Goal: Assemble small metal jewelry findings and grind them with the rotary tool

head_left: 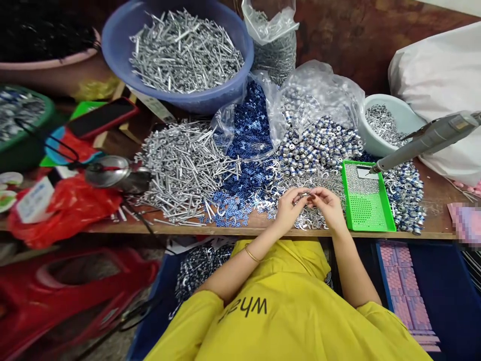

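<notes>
My left hand (290, 206) and my right hand (327, 204) meet fingertip to fingertip just above the front edge of the table. Both are closed in a pinch around a small silver metal part (305, 194), which the fingers mostly cover. Beneath them lies a heap of curved silver clips (312, 220). To the right of my right hand stands a green tray (390, 220) with tiny metal pieces in its far half. Left of my left hand are small blue pieces (233, 213) and a pile of silver rods (180, 170).
Silver-and-blue cylinders (323, 140) spill from a plastic bag behind my hands. A grey electric screwdriver (424, 145) hangs over the green tray. At the back stand a blue basin (116, 55) of rods and a pale bowl (370, 143). A red plastic bag (75, 210) lies left.
</notes>
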Tool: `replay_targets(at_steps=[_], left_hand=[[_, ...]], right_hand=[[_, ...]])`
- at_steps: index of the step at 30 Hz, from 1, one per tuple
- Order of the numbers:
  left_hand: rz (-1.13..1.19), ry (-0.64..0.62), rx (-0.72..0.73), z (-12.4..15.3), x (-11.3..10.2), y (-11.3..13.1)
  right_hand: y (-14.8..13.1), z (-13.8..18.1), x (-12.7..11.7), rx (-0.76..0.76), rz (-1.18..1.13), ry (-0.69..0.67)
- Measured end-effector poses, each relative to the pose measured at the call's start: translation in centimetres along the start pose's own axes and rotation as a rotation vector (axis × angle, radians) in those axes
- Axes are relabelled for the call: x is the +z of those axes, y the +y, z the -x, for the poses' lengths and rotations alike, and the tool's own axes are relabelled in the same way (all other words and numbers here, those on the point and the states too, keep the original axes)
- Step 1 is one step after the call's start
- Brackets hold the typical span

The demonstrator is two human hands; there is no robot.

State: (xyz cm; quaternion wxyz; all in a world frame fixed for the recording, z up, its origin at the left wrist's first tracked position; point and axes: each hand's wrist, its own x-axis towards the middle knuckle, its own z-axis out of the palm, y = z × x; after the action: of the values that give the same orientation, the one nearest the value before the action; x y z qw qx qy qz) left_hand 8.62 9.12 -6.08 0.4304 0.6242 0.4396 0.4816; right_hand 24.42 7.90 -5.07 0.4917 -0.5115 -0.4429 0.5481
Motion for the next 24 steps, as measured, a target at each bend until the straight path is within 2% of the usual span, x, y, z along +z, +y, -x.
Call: replay_targets(at_steps=[4,8,11,13,15,19,24], left_hand=[[-0.012,0.062,0.046,-0.7,0.9,0.2],[-0.101,0.016,0.103,-1.5,1.6,0.4],[-0.242,-0.044,0.103,-2.6,2.2,0.6],[-0.355,-0.083,0.124,-3.2,2.5,0.8],[-0.417,-0.134,0.169,-3.4,2.6,1.1],[-0.421,-0.190,0.244,-2.9,2.2,1.7],[-0.359,-0.193,0.232,-1.7,0.8,2.0]], right_hand=[[0.8,0.8,0.9,-0.023,-0.108,0.105],[0.6,0.9,-0.3,-0.268,0.154,0.390],[-0.5,0.5,-1.8,-0.379,0.377,0.493],[-1.4,0.2,-2.8,-0.384,0.412,0.469],[-2.2,0.0,-3.2,-0.372,0.386,0.375],[-3.5,0.3,-2.7,-0.419,0.444,0.246],[-4.4,1.0,-1.8,-0.538,0.604,0.101]])
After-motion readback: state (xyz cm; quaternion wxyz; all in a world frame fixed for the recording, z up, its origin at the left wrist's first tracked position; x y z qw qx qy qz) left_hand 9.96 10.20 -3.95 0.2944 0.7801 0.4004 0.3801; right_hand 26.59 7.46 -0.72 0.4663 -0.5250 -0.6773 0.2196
